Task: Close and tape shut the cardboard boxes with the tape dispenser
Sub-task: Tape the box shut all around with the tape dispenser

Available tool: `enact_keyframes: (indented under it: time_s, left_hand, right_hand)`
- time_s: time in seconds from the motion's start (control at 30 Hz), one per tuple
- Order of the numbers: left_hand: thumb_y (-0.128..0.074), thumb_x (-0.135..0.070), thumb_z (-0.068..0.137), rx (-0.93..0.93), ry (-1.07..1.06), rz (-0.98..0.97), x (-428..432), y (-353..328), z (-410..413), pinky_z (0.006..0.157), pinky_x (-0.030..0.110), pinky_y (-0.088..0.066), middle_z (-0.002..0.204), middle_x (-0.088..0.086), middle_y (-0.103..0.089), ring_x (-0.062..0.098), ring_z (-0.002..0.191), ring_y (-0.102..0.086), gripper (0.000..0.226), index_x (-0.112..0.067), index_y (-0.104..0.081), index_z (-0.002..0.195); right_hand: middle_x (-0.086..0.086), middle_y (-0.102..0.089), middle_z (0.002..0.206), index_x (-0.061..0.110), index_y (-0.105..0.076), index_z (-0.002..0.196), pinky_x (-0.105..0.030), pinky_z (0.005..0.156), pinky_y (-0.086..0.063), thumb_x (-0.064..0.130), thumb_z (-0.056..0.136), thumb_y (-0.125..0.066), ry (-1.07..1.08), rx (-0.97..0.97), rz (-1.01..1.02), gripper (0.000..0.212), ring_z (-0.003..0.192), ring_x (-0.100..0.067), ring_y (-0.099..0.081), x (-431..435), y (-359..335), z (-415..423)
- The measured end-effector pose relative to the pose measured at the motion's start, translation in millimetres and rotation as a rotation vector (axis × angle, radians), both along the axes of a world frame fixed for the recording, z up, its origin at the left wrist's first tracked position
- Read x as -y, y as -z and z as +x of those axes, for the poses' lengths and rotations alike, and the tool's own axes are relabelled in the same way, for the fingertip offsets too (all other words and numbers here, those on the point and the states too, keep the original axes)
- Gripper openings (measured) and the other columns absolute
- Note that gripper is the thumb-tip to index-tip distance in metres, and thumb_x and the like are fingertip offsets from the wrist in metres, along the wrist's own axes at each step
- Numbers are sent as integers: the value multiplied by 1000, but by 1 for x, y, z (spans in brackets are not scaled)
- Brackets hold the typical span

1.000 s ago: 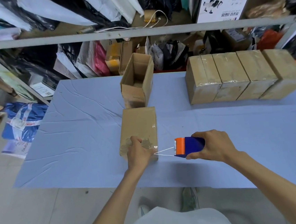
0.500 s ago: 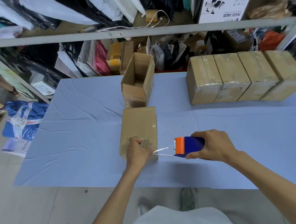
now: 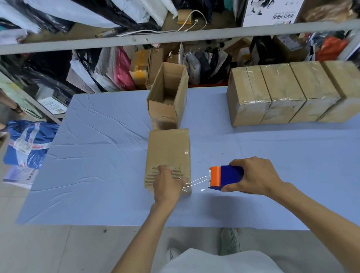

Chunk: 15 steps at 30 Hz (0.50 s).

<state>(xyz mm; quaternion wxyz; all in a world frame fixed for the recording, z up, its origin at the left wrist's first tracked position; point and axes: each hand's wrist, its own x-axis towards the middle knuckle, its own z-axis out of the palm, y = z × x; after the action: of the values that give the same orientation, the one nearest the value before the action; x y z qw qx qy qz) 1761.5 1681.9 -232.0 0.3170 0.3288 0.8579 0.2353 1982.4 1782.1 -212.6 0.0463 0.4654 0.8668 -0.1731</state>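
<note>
**As you worked at the front edge of the blue-covered table (image 3: 89, 167), tape bridged box and dispenser**

While your left hand (image 3: 168, 187) lay over the near end of the closed cardboard box (image 3: 168, 150), its fingers were bent down onto the printed top and its thumb sat by the near right corner; whether it pinched the tape end or only pressed there, the view did not show. Your right hand (image 3: 253, 176) was wrapped round the blue body of the tape dispenser (image 3: 224, 177), fingers over the top and thumb on the near side; the orange cutter end was turned toward the box. You held the dispenser just right of the box, apart from it and low over the cloth; between them a short strip of clear tape (image 3: 197, 181) stretched from the box's near right corner to the cutter. A glossy patch of tape also showed on the box's right edge.

That box lay flat near the table's front edge; an open cardboard box (image 3: 168, 100) stood just beyond its far end, its inside visible from above; four taped boxes (image 3: 298, 94) sat side by side in a row at the far right, well apart from both. Behind the table a metal shelf rack (image 3: 56, 44) held bags and parcels; a blue bag (image 3: 28, 144) lay on the floor at the left.
</note>
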Motion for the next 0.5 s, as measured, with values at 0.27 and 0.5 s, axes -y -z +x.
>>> enact_keyframes:
  time_s: [0.27, 0.5]
  left_hand:
    - [-80, -26, 78, -83, 112, -121, -9, -12, -5, 89, 39, -46, 120, 16, -59, 34, 111, -56, 64, 3, -41, 120]
    - [-82, -32, 75, -129, 190, -206, -13, -17, -10, 86, 44, -49, 119, 16, -58, 34, 108, -57, 63, 0, -46, 115]
  right_hand:
    - [15, -67, 95, 34, -59, 110, -12, 53, -27, 83, 57, -63, -3, 3, -31, 72, 74, -6, -50, 0, 3, -4]
    - [16, -66, 94, 35, -58, 109, -15, 54, -31, 83, 57, -63, -15, 12, -51, 71, 75, -7, -52, -2, 3, -2]
